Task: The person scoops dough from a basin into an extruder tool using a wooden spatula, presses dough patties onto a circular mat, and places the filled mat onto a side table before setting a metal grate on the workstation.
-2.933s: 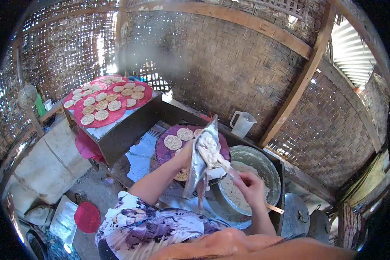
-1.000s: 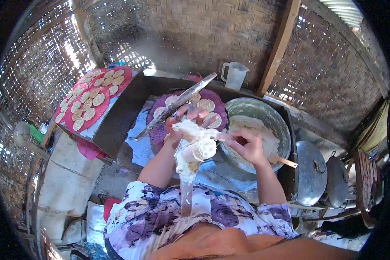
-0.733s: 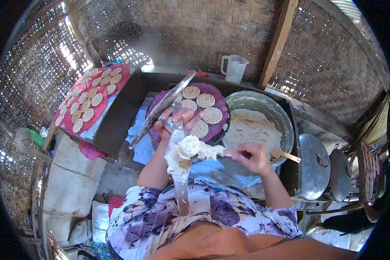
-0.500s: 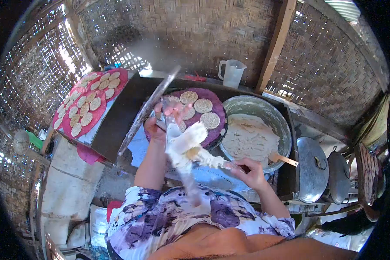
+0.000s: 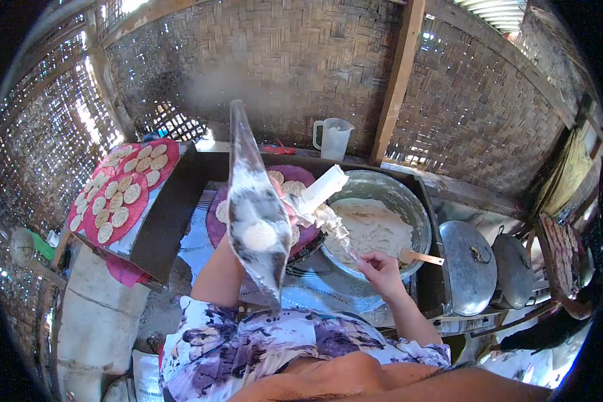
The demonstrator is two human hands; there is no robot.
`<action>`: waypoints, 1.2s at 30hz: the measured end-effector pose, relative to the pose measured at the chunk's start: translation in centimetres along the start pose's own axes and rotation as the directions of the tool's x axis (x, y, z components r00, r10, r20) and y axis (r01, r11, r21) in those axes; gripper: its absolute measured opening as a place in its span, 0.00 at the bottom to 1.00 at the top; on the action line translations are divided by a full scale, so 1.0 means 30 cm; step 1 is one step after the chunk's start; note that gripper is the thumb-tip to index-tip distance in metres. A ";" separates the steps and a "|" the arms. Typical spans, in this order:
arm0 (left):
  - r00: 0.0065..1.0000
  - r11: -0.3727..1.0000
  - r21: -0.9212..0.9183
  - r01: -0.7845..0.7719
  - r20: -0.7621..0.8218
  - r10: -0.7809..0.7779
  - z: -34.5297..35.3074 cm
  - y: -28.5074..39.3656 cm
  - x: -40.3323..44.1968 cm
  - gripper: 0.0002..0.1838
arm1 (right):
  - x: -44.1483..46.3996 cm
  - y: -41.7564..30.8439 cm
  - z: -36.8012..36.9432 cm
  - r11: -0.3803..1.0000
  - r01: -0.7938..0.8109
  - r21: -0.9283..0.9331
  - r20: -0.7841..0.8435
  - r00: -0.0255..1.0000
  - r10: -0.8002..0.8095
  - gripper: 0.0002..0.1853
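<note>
My left hand (image 5: 290,206) is closed round a press with a long, flat, pointed plate (image 5: 256,194), smeared white and tilted toward me; the plate hides most of the hand. Behind the plate a white tube (image 5: 323,189) sticks out to the upper right. My right hand (image 5: 382,273) pinches the end of a thin stick-like tool, its far part coated in sticky dough (image 5: 331,224) beside the tube. A large metal basin (image 5: 419,201) of pale dough (image 5: 372,226) lies just beyond my right hand. Round lattice-patterned cakes (image 5: 293,189) rest on a purple round mat (image 5: 214,221) behind the press.
On the left, pink mats (image 5: 117,236) carry several round cakes. A clear plastic jug (image 5: 333,139) stands at the back by the woven wall (image 5: 261,67). A wooden-handled utensil (image 5: 422,258) leans over the basin's rim. Two metal lids (image 5: 467,268) lie at the right.
The press has turned so its plate faces me, and its tube points to the upper right. My right hand still pinches the dough-coated tool. The view has shifted slightly to the right.
</note>
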State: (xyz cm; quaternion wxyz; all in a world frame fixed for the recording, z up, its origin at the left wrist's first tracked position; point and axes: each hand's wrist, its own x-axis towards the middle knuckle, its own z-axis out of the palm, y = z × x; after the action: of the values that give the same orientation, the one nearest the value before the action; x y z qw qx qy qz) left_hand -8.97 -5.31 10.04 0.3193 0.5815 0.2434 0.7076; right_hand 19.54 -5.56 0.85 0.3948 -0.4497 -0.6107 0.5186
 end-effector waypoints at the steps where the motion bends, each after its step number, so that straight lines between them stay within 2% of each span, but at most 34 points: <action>1: 0.970 0.974 -0.022 0.226 -0.091 -0.227 -0.026 -0.029 -0.016 0.14 | 0.001 0.001 0.003 1.000 0.021 0.000 -0.005 1.000 -0.021 0.08; 3: 0.947 0.949 -0.016 0.315 -0.065 -0.315 -0.056 -0.074 -0.033 0.14 | 0.002 0.004 0.008 0.998 0.060 -0.001 -0.012 0.998 -0.060 0.06; 4: 0.982 0.983 0.018 0.181 0.051 -0.182 -0.061 -0.085 -0.035 0.16 | 0.001 -0.002 0.010 0.998 0.057 0.011 -0.013 0.998 -0.057 0.06; 6: 0.953 0.985 0.136 -0.105 0.296 0.060 -0.049 -0.054 -0.028 0.21 | -0.003 -0.023 0.014 0.998 0.051 0.036 -0.011 0.999 -0.051 0.06; 8: 0.927 0.836 0.469 -0.287 0.357 0.118 -0.063 -0.083 -0.034 0.17 | -0.004 -0.027 0.018 0.999 0.050 0.014 -0.022 0.999 -0.049 0.05; 10: 0.910 0.799 0.464 -0.381 0.341 0.236 -0.026 -0.093 -0.042 0.14 | -0.004 -0.033 0.022 0.999 0.031 0.031 -0.009 0.999 -0.031 0.06; 11: 0.826 0.698 0.448 -0.559 0.377 0.419 -0.017 -0.079 -0.019 0.12 | -0.007 -0.043 0.018 0.998 0.011 0.057 0.010 1.000 -0.012 0.07; 12: 0.894 0.821 0.387 -0.420 0.332 0.301 -0.026 -0.082 -0.022 0.11 | -0.008 -0.054 0.011 0.997 -0.012 0.082 0.031 0.999 0.009 0.08; 13: 0.964 0.959 0.242 -0.146 0.253 0.083 -0.029 -0.040 -0.021 0.11 | -0.007 -0.071 -0.001 0.999 0.021 0.046 -0.010 1.000 -0.021 0.07; 14: 0.963 0.971 -0.081 0.227 0.169 -0.211 -0.036 0.028 -0.031 0.12 | -0.002 -0.090 -0.019 0.999 0.053 0.008 -0.047 0.997 -0.053 0.07; 15: 0.912 0.843 -0.350 0.408 0.112 -0.394 -0.035 0.098 -0.025 0.12 | 0.008 -0.098 -0.044 0.996 0.085 -0.031 -0.081 0.993 -0.087 0.07; 16: 0.918 0.826 -0.415 0.381 0.066 -0.391 -0.050 0.161 -0.007 0.13 | 0.026 -0.084 -0.081 0.978 0.133 -0.160 -0.184 0.969 -0.162 0.07; 17: 0.981 0.951 -0.243 0.191 0.017 -0.193 -0.085 0.178 -0.011 0.14 | 0.047 -0.067 -0.122 0.941 0.172 -0.290 -0.274 0.928 -0.254 0.08; 18: 0.999 0.998 -0.053 -0.016 -0.032 0.014 -0.121 0.196 -0.014 0.16 | 0.052 -0.051 -0.165 0.873 0.074 -0.483 -0.329 0.908 -0.259 0.10; 19: 0.973 0.975 0.049 -0.217 -0.069 0.220 -0.165 0.161 0.001 0.15 | 0.051 -0.071 -0.166 0.761 -0.035 -0.647 -0.380 0.881 -0.283 0.12; 20: 0.904 0.903 0.167 -0.396 -0.103 0.415 -0.210 0.126 0.016 0.14 | 0.041 -0.111 -0.169 0.673 -0.178 -0.718 -0.354 0.926 -0.132 0.15; 21: 0.887 0.893 0.043 -0.448 -0.103 0.450 -0.228 0.114 0.027 0.13 | 0.058 -0.096 -0.151 0.710 0.002 -0.704 -0.239 0.941 -0.240 0.16; 22: 0.869 0.867 -0.081 -0.492 -0.101 0.484 -0.246 0.103 0.039 0.13 | 0.076 -0.064 -0.134 0.726 0.179 -0.663 -0.131 0.928 -0.349 0.17; 23: 0.896 0.862 -0.247 -0.443 -0.097 0.433 -0.230 0.100 0.033 0.13 | 0.078 -0.088 -0.087 0.721 0.348 -0.599 -0.036 0.888 -0.458 0.18; 24: 0.919 0.829 -0.407 -0.383 -0.082 0.384 -0.207 0.101 0.028 0.13 | 0.073 -0.110 -0.031 0.928 0.289 -0.234 0.086 0.957 -0.276 0.27; 25: 0.939 0.770 -0.556 -0.312 -0.057 0.339 -0.185 0.097 0.026 0.12 | 0.083 -0.142 0.039 0.967 0.245 0.070 0.340 0.905 -0.255 0.35; 26: 0.928 0.707 -0.642 -0.297 -0.019 0.372 -0.164 0.067 0.025 0.13 | 0.081 -0.169 0.118 0.933 0.104 0.344 0.559 0.776 -0.292 0.42; 27: 0.903 0.687 -0.668 -0.287 0.051 0.427 -0.147 0.043 0.028 0.14 | 0.066 -0.133 0.203 0.863 -0.063 0.501 0.586 0.758 -0.285 0.52; 29: 0.828 0.646 -0.718 -0.260 0.179 0.532 -0.130 0.015 0.027 0.16 | 0.055 -0.135 0.314 0.655 -0.415 0.631 0.674 0.712 -0.198 0.54; 30: 0.853 0.713 -0.659 -0.238 0.209 0.478 -0.133 0.025 0.014 0.16 | 0.050 -0.135 0.369 0.508 -0.564 0.651 0.713 0.684 -0.154 0.55; 32: 0.895 0.829 -0.526 -0.188 0.256 0.365 -0.147 0.062 -0.021 0.16 | 0.161 -0.105 0.420 0.464 -0.746 0.478 0.856 0.276 -0.438 0.54; 33: 0.987 0.887 -0.460 -0.045 0.115 0.110 -0.161 0.062 -0.031 0.22 | 0.220 -0.098 0.443 0.475 -0.802 0.362 0.827 0.041 -0.561 0.53; 34: 0.989 0.903 -0.415 0.110 -0.049 -0.143 -0.182 0.049 -0.040 0.28 | 0.197 -0.149 0.416 0.474 -0.731 0.491 0.825 0.217 -0.522 0.51; 36: 0.990 0.990 0.013 0.140 0.018 -0.141 -0.311 -0.023 -0.165 0.33 | 0.149 -0.249 0.360 0.554 -0.503 0.664 0.740 0.546 -0.392 0.46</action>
State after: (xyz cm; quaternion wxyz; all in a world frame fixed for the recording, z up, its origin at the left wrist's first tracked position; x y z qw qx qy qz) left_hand -17.38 -8.23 4.35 0.3671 0.5713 0.2850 0.6765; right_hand 6.98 -4.69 6.69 0.1955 0.0754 -0.3798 0.9010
